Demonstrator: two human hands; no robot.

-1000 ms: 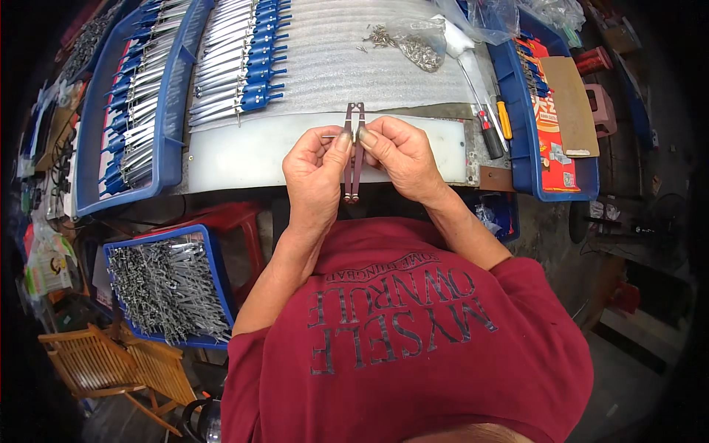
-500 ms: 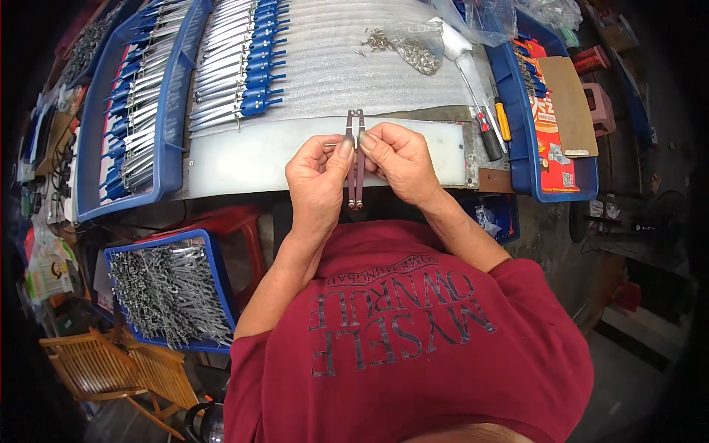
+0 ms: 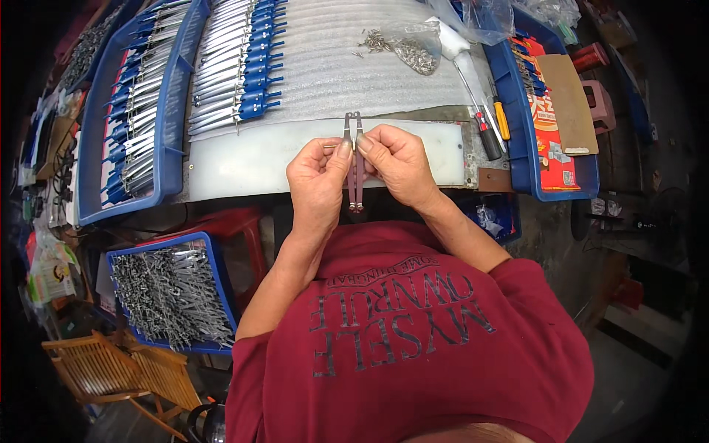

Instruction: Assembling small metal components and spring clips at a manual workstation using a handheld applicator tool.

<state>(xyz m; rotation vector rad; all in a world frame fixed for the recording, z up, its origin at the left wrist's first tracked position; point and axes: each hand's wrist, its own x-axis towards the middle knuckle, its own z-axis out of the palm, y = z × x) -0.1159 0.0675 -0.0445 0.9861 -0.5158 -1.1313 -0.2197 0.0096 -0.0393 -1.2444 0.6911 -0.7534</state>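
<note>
Over the near edge of a white board (image 3: 236, 166), both hands pinch a dark two-legged metal piece (image 3: 354, 177), two slim bars side by side. My left hand (image 3: 317, 166) closes on the left bar with thumb and fingers. A thin metallic pin (image 3: 330, 145) sticks out sideways at its fingers. My right hand (image 3: 399, 162) grips the right bar, thumb on top. The piece's far ends reach past the thumbs over the board, and two small shiny tips (image 3: 356, 208) point toward my body. Its middle is partly hidden by my thumbs.
Silver-legged, blue-topped pieces lie in a row (image 3: 236, 74) and in a blue tray (image 3: 171, 148) at left. Small pins (image 3: 413, 55) lie on the foam sheet (image 3: 332, 66). Screwdrivers (image 3: 489, 140) and another blue tray (image 3: 583, 190) are at right. A bin of metal parts (image 3: 173, 295) stands lower left.
The two bars have come closer together, and their far ends sit slightly nearer to me. Both hands keep their pinch; the right hand has shifted slightly left.
</note>
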